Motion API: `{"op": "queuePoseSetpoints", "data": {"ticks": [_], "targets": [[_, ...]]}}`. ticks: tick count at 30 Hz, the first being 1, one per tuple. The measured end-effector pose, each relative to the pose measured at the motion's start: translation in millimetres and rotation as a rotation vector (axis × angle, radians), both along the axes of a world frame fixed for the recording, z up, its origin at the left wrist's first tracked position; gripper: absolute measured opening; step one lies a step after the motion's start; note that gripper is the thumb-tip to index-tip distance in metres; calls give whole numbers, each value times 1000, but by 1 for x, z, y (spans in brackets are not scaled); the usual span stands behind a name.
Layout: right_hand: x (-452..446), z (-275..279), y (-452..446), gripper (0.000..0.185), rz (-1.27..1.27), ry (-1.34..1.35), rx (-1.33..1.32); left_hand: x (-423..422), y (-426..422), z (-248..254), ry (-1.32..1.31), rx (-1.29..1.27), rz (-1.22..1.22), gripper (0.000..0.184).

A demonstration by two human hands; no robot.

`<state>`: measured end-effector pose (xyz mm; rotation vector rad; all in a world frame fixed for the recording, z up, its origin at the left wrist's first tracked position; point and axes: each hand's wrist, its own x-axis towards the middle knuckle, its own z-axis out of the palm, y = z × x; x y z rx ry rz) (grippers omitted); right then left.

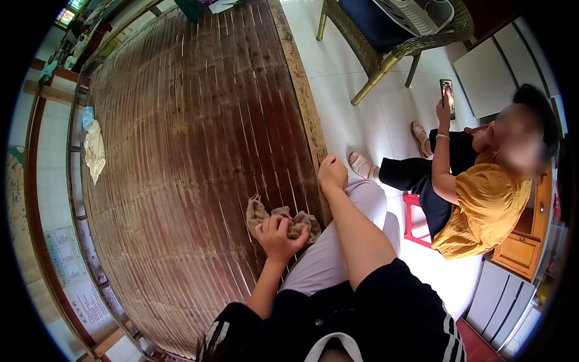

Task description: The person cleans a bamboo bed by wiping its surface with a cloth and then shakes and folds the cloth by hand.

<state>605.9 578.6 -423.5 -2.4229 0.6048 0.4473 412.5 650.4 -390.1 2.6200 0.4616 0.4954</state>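
My left hand point(279, 239) presses on a crumpled brown cloth point(304, 224) that lies on the bamboo slat bed point(199, 151), its fingers bent over the cloth's near part. One twisted end of the cloth sticks out beyond the fingers. My right hand point(333, 173) rests at the wooden edge point(304, 108) of the bed, beside my knee. Its fingers are curled in, and whether anything is inside them is hidden.
On the right a person point(482, 205) in a yellow top sits on a red stool point(415, 220), holding a phone point(448, 99). A wicker chair point(386, 57) stands at the top. A pale cloth point(94, 151) lies at the bed's left edge.
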Motion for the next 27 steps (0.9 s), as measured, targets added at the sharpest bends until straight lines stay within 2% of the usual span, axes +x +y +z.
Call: {"op": "queuePoseSetpoints", "data": {"ticks": [5, 11, 14, 16, 19, 21, 27], "targets": [[0, 3, -1, 48, 2, 24, -4, 89, 35, -18, -139, 100, 119, 27], [1, 2, -1, 48, 2, 36, 30, 233, 92, -26, 49, 115, 271, 33], [1, 4, -1, 48, 3, 54, 23, 276, 102, -25, 84, 118, 281, 38], [1, 5, -1, 48, 13, 63, 5, 278, 100, -20, 130, 100, 297, 39], [1, 6, 0, 48, 11, 40, 19, 262, 99, -26, 39, 94, 245, 36], [1, 7, 0, 48, 9, 31, 13, 229, 90, -26, -33, 49, 86, 32], [0, 7, 0, 48, 22, 23, 16, 136, 49, -13, -102, 2, 39, 25]]}}
